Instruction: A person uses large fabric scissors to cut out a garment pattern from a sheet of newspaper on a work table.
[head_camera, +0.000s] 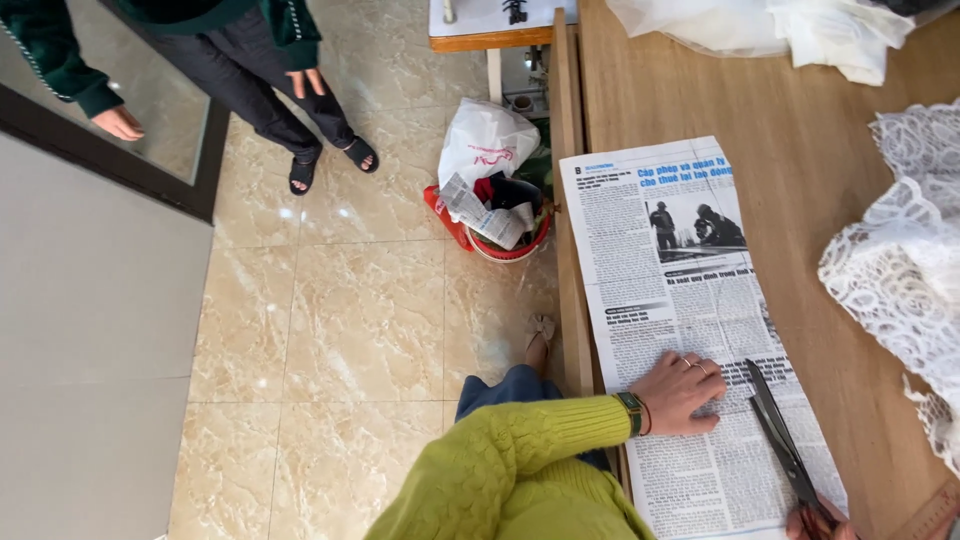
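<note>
Newspaper flat on table, scissors lying across it.
Thin, tears easily; I see left hand spread pressing it, right hand gripping scissor handles.

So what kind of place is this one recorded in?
Probably a small home sewing or tailoring workroom: white lace fabric lies on a wooden worktable, the right hand holds long scissors over a newspaper sheet pinned flat by the left hand, above a tiled floor.

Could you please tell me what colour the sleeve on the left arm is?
Yellow-green cable knit sleeve, best seen in the head view.
</note>
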